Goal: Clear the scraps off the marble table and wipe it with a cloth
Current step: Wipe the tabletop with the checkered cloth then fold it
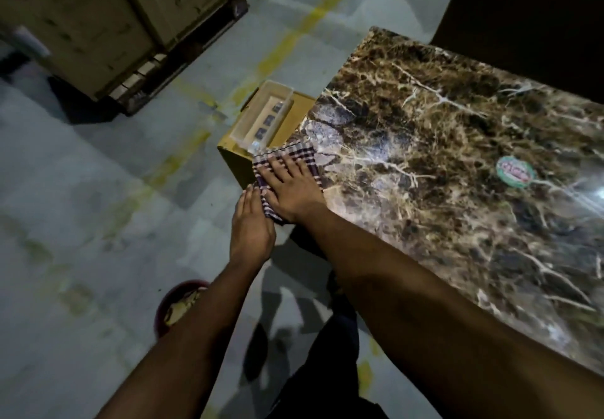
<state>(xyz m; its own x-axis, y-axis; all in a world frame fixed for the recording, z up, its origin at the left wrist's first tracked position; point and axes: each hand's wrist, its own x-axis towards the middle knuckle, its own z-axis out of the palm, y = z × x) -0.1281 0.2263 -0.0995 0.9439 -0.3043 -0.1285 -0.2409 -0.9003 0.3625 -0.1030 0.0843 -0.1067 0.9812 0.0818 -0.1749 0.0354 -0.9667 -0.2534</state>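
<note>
The brown marble table [441, 144] fills the right of the head view. A purple and white checked cloth [302, 154] lies over its left edge. My right hand [292, 186] presses flat on the cloth with straight fingers. My left hand [250, 227] sits just below the table edge, palm up, fingertips against the hanging part of the cloth. I cannot make out any scraps in it or on the table near the cloth.
A round green and red sticker [514, 172] sits on the marble at the right. A yellow cardboard box [235, 154] with a clear plastic tray [261, 114] stands on the floor by the table. A maroon bucket [175, 306] holds scraps at lower left. Large cartons [98, 20] stand behind.
</note>
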